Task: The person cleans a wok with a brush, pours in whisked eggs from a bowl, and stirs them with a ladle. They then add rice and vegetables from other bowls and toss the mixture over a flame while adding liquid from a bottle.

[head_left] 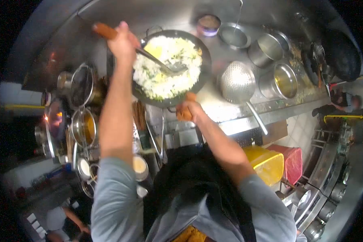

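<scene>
My left hand (pixel 124 43) is closed round the wooden-ended handle of a metal ladle (pixel 159 62). The ladle slants down to the right, its head resting in white rice (pixel 161 82) mixed with yellow egg and chopped greens. All of this lies in a dark wok (pixel 205 60). At the wok's near rim, my right hand (pixel 192 111) is closed on an orange-brown cloth (pixel 184 114), beside a loop handle. Whether the cloth is wrapped round that loop is hard to see.
A perforated strainer (pixel 238 82) and metal pots (pixel 266 50) stand right of the wok. More pots (pixel 84 128) and a flame (pixel 59 115) are on the left. Yellow (pixel 266 163) and red (pixel 288 161) bins sit below the counter edge. Another person (pixel 60 222) is at lower left.
</scene>
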`<state>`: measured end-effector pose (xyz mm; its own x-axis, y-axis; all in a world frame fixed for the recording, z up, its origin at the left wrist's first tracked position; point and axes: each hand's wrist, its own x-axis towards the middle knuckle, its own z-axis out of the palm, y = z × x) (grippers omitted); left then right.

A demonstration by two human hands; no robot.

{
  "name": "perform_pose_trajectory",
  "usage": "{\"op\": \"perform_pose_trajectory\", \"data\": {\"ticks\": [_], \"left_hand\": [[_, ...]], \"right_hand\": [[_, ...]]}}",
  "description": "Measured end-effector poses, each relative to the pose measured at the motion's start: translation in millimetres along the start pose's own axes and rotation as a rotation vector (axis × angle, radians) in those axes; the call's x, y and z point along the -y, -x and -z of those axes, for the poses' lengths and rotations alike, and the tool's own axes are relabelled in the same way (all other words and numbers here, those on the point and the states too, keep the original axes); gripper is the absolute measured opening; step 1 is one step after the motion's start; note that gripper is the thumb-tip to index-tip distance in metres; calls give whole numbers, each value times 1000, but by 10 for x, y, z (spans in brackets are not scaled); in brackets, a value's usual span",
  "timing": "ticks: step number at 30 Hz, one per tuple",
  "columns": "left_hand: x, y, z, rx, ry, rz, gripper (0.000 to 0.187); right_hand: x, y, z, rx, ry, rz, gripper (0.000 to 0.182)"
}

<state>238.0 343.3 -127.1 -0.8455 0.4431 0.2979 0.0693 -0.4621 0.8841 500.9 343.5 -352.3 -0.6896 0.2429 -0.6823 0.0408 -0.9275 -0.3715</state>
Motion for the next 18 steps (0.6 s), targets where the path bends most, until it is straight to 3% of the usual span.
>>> {"op": "perform_pose_trajectory", "data": {"ticks": [2,4,5,7,8,11,13,16,18], "left_hand": [[-443,-211,33,-89,45,142,42],[-986,-245,-52,71,1,4,45],[-924,-194,-82,67,2,11,45],[-750,-36,-145,-121,-229,-206,43],[-171,-106,111,-118,-298,-175,39],[-71,-34,294,-209,-108,16,35],[-314,-136,469,-12,77,133,24],[-1328,305,-34,-211,-24,174,24],[-1459,496,-87,-216,64,219,27]], "right_hand": [[-51,63,-105,14,-32,-35,22],[-125,332,-324,-132,2,75,21],[-128,332,-362,-139,2,70,21],[-120,307,-415,-114,-31,-11,20],[-171,290,-376,-115,-28,-20,20],[-252,266,-192,-36,-21,56,21],[-329,459,73,33,-12,113,24],[-277,1573,-294,-103,-12,139,26],[-280,1407,-193,-50,5,91,26]]}}
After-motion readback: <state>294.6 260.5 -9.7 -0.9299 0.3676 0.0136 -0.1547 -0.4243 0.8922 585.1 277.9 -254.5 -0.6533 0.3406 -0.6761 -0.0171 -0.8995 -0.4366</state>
